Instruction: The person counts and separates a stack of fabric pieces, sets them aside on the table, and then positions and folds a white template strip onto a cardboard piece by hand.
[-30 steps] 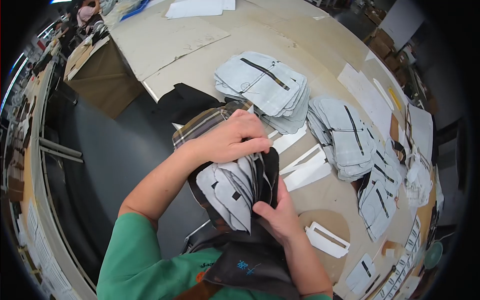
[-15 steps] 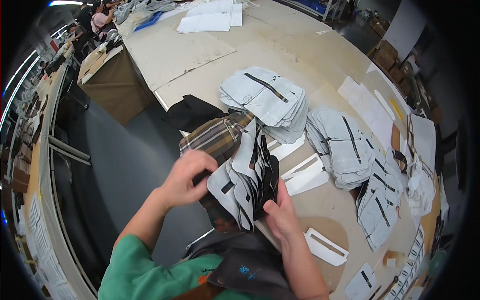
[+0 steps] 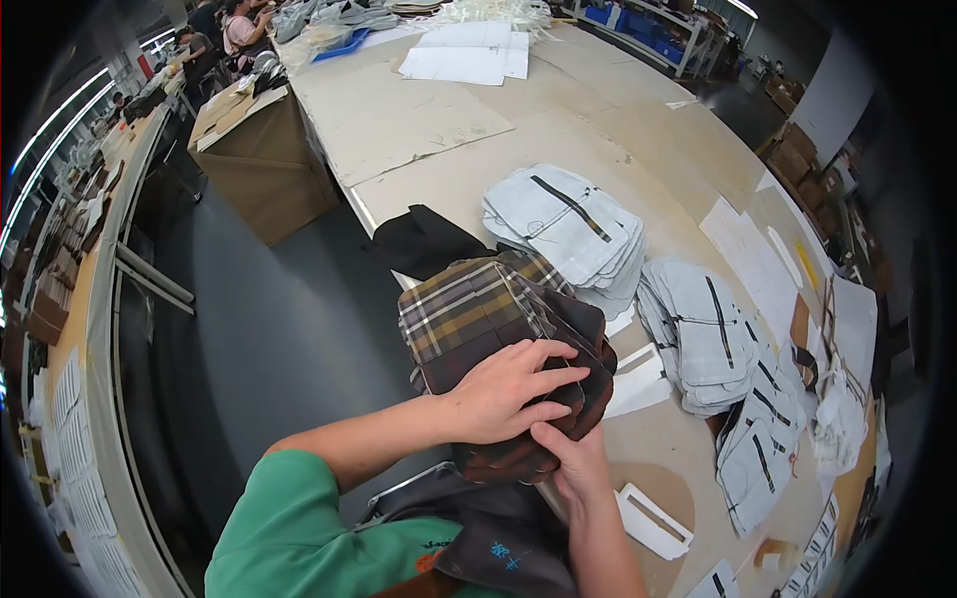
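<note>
A thick stack of plaid and dark fabric pieces (image 3: pixel 464 311) lies at the near table edge, in front of my body. Across its dark upper face rests my left hand (image 3: pixel 506 395), fingers spread and pointing right. My right hand (image 3: pixel 575 458) grips the stack's near right side, thumb on top and the other fingers hidden beneath. Behind the stack is a folded black cloth (image 3: pixel 429 242). Just beyond sits a pile of pale panels with dark slot strips (image 3: pixel 553 214).
More pale slotted panels (image 3: pixel 703 344) lie in overlapping piles to the right. White slotted templates (image 3: pixel 653 520) are on the table (image 3: pixel 399 130). Papers (image 3: pixel 469 55) lie at the far end. A brown-covered stand (image 3: pixel 264 164) is at left; people (image 3: pixel 244 35) work beyond it.
The fabric pieces were fanned with their pale backs showing; now their dark and plaid faces are up. My left hand moved from the stack's left edge onto its top, fingers spreading.
</note>
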Demonstrator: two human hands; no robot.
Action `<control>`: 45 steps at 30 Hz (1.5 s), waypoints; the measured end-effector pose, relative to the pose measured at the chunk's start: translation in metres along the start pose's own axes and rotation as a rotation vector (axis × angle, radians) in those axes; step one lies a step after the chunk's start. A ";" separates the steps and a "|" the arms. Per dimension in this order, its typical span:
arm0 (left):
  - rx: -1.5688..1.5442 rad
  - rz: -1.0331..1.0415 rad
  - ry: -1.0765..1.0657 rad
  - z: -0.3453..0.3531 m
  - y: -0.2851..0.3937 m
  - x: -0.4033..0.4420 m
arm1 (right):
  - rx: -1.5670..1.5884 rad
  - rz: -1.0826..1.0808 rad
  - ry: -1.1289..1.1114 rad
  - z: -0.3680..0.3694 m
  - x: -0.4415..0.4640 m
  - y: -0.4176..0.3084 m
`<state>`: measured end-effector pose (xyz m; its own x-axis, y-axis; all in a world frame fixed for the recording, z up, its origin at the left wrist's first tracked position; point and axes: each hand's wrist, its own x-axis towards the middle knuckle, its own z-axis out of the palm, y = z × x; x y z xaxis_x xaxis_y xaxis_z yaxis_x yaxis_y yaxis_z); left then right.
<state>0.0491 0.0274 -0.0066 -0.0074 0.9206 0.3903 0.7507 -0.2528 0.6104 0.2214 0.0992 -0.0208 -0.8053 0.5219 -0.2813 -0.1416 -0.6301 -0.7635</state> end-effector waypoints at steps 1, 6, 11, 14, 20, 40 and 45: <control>-0.092 -0.003 0.007 -0.003 -0.001 -0.001 | -0.012 -0.003 0.021 0.002 0.000 0.001; -0.430 -0.133 -0.081 -0.015 -0.010 -0.005 | -0.137 -0.118 0.093 0.016 0.004 0.005; -0.386 0.000 -0.004 -0.014 -0.018 -0.008 | -0.178 -0.216 0.265 0.019 0.010 0.012; -0.577 -0.081 0.078 -0.025 -0.025 -0.013 | -0.238 -0.232 0.325 0.016 0.012 0.009; -0.246 -0.270 0.492 -0.055 -0.043 -0.043 | -0.378 -0.344 0.145 0.053 -0.011 -0.059; -1.990 -0.287 0.220 0.011 -0.065 -0.079 | -0.324 -0.302 0.061 0.027 -0.032 -0.102; -1.908 -0.427 0.002 -0.020 -0.048 -0.080 | -0.347 -0.173 0.185 -0.008 -0.026 -0.082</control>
<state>0.0005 -0.0398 -0.0530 0.0330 0.9987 0.0391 -0.8810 0.0106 0.4729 0.2592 0.1420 0.0446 -0.6651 0.7174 -0.2073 -0.0378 -0.3096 -0.9501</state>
